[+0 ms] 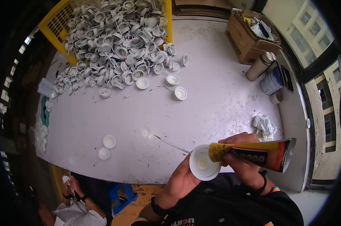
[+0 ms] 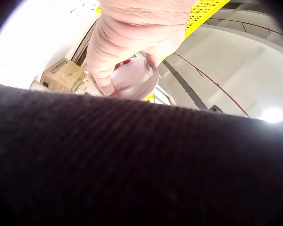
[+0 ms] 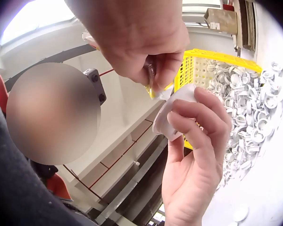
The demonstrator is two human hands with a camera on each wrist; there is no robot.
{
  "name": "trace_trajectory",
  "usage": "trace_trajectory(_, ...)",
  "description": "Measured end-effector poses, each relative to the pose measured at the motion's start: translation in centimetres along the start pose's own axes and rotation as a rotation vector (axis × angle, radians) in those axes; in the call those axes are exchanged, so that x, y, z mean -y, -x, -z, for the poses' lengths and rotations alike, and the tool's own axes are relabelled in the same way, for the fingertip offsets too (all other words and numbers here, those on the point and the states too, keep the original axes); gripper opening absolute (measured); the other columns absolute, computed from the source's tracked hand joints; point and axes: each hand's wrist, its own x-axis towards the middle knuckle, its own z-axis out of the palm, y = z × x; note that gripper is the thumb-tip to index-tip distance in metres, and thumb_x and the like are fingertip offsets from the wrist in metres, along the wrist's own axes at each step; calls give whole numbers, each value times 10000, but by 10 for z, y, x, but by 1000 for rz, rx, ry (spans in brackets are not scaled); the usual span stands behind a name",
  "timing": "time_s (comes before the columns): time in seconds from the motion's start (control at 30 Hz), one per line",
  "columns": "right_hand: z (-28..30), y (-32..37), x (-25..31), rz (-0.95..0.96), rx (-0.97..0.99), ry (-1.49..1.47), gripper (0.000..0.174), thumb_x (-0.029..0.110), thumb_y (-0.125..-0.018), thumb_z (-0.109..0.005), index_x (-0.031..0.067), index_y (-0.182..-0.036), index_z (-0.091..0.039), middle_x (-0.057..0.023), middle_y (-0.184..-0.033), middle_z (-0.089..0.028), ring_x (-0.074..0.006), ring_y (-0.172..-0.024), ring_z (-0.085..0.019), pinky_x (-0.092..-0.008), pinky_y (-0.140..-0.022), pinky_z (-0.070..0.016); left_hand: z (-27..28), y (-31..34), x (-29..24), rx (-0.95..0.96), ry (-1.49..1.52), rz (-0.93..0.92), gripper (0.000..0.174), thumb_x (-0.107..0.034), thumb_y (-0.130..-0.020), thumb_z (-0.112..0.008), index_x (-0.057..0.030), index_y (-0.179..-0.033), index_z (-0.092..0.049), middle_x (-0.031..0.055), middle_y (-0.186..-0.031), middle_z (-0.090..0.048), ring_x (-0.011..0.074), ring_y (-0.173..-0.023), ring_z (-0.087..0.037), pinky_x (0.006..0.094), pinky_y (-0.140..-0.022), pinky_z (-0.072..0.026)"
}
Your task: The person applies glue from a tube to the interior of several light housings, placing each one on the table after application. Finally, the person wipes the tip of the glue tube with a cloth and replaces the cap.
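A round white lamp housing (image 1: 212, 170) with a ring of small yellow LEDs is held by its rim in the left hand (image 1: 182, 181), its cable trailing onto the table. The right hand (image 1: 240, 160) grips a yellow, black and red tube (image 1: 270, 152), its front end over the housing's rim. In the right wrist view the left hand's fingers (image 3: 203, 115) curl round the housing (image 3: 166, 121), and the right hand (image 3: 137, 42) pinches the tube's nozzle end close above it. The left wrist view shows the left hand (image 2: 132, 35) on the housing (image 2: 137, 80).
A yellow crate (image 1: 53, 28) spills a heap of white lamp housings (image 1: 117, 49) at the back left. Loose lamps (image 1: 180, 93) and two white discs (image 1: 109, 141) lie on the table (image 1: 140, 113). At right stand a cardboard box (image 1: 240, 41), a bottle (image 1: 259, 67) and crumpled tissue (image 1: 265, 127). Another person sits lower left.
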Motion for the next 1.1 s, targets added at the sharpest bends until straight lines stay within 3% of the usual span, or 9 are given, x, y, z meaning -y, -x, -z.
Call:
trace_trajectory(0.1,-2,-1,2,-10,-2,31,215,12,-703,-536,-6,-859,-390,-192,-836,-521,-154,-524,-550,-224,-447,-459,1,2,-1,75,103,-8,521,-371,-855,-282,-13,-1227,-210,148,-1206,-335,224,-1112,-360,348,-910,-324)
trace_trajectory(0.43,1,0,-3,59,39,144,197,-27,-687,-535,-2,-840,-415,-174,-831,-517,-189,-675,-567,-234,-470,-486,6,3,5,53,113,-18,542,-374,-846,-334,-28,-1238,-190,109,-1211,-320,188,-1116,-349,342,-912,-320)
trace_trajectory(0.53,4,0,-3,66,43,156,195,-23,-693,-547,2,-840,-423,-173,-828,-512,-205,-702,-566,-254,-518,-496,9,3,4,78,124,-18,540,-369,-846,-338,-27,-1238,-194,108,-1215,-316,188,-1118,-346,343,-911,-319)
trace_trajectory(0.6,10,-1,3,81,116,257,223,-24,-699,-584,23,-892,-483,-130,-926,-510,-220,-871,-549,-275,-693,-472,7,4,0,22,100,-6,544,-368,-841,-349,-20,-1233,-207,110,-1215,-320,191,-1117,-348,341,-905,-322)
trace_trajectory(0.73,9,-3,24,33,170,595,251,6,-647,-630,29,-874,-525,-112,-840,-554,-219,-807,-574,-251,-660,-475,10,5,-1,15,70,-53,554,-371,-833,-362,-11,-1229,-217,113,-1210,-330,200,-1111,-357,341,-901,-323)
trace_trajectory(0.77,11,-2,12,209,121,486,186,24,-685,-604,26,-831,-490,-121,-798,-548,-213,-754,-584,-272,-605,-479,9,5,-3,-20,38,-82,562,-373,-830,-369,-7,-1228,-217,114,-1205,-336,204,-1110,-357,342,-901,-322)
trace_trajectory(0.93,16,0,25,208,213,608,276,31,-616,-653,32,-865,-532,-78,-799,-562,-169,-694,-581,-242,-571,-478,10,5,-4,-68,-6,-172,568,-370,-825,-381,-3,-1227,-218,116,-1198,-346,212,-1112,-355,350,-896,-327)
trace_trajectory(1.0,17,-2,31,57,414,656,292,29,-605,-660,33,-868,-536,-71,-793,-553,-157,-709,-570,-240,-590,-468,11,4,-2,-101,7,-202,563,-369,-825,-385,-8,-1225,-224,112,-1196,-348,213,-1107,-360,362,-888,-332)
trace_trajectory(1.1,7,2,27,-110,342,293,205,60,-683,-618,16,-853,-512,-82,-778,-552,-135,-687,-561,-224,-588,-453,11,4,0,-95,20,-207,570,-392,-824,-375,-15,-1225,-228,110,-1196,-349,214,-1101,-364,372,-882,-334)
